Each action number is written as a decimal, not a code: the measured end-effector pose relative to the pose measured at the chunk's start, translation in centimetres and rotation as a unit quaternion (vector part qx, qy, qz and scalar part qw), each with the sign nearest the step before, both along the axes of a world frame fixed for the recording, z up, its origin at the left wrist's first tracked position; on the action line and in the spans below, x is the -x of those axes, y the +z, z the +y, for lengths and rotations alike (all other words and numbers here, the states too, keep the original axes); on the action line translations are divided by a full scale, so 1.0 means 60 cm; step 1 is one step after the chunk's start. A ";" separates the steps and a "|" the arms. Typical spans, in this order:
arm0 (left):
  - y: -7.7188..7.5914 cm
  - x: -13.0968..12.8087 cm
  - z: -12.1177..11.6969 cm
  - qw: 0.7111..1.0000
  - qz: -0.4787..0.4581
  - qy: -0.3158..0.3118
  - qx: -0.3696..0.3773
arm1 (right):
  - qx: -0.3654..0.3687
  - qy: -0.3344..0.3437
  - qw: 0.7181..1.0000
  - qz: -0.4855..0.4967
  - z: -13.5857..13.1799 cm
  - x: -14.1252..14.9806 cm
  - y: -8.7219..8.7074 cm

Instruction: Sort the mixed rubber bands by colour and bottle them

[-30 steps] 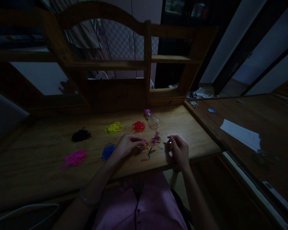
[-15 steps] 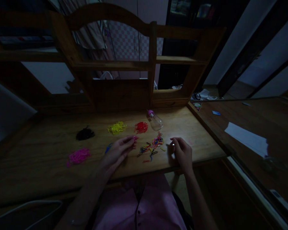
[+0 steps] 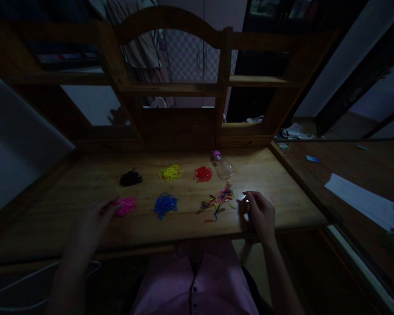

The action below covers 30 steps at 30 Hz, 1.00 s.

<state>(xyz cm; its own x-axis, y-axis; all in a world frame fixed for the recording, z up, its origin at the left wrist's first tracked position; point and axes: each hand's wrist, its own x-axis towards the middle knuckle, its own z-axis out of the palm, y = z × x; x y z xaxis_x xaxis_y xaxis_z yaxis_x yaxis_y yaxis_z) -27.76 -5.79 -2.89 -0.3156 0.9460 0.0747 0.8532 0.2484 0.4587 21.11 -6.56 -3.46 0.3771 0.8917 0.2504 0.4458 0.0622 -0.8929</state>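
Observation:
My left hand (image 3: 100, 213), blurred, reaches the pink pile (image 3: 126, 206) at the left, its fingertips at the pile's edge; whether it holds a piece cannot be made out. My right hand (image 3: 260, 213) rests on the desk at the right, fingers curled in and thumb close to the index finger; anything inside is hidden. Just left of it lies a mixed-colour heap (image 3: 221, 197) of small pieces that look like paper clips. Single-colour piles lie apart: blue (image 3: 165, 204), yellow (image 3: 171, 173), red (image 3: 203, 174) and black (image 3: 130, 178).
A clear bulb-shaped bottle (image 3: 224, 168) with a pink top lies behind the mixed heap. The wooden desk (image 3: 184, 227) has a shelf frame (image 3: 180, 89) along its back. Beyond its right edge, white paper (image 3: 359, 199) lies on a brown surface.
My left hand has moved left from near the mixed heap to the pink pile, uncovering the blue pile. A pink piece was at its fingertips before. My right hand stays about where it was.

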 end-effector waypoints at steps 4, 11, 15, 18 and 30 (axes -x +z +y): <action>0.023 -0.013 0.003 1.000 -0.001 0.018 -0.016 | -0.004 0.004 1.000 0.006 0.000 0.002 0.001; 0.080 -0.209 0.011 0.981 -0.085 -0.122 -0.125 | -0.007 0.003 1.000 0.016 0.000 0.003 0.000; 0.065 -0.350 0.024 0.946 -0.107 -0.299 -0.063 | -0.009 -0.003 1.000 0.009 0.000 0.004 -0.001; 0.047 -0.405 0.029 0.924 -0.097 -0.367 -0.046 | -0.007 -0.004 1.000 0.007 -0.002 0.005 0.001; 0.026 -0.422 0.046 0.930 -0.040 -0.363 -0.039 | -0.003 -0.007 1.000 0.010 -0.003 0.006 0.005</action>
<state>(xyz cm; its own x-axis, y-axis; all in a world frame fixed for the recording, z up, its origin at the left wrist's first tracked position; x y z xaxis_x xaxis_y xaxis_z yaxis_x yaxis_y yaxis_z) -2.43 -3.01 -1.33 0.3975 0.9042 0.1566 0.7447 -0.4175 0.5206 20.72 -6.72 -3.19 0.3947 0.8844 0.2492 0.4295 0.0621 -0.9009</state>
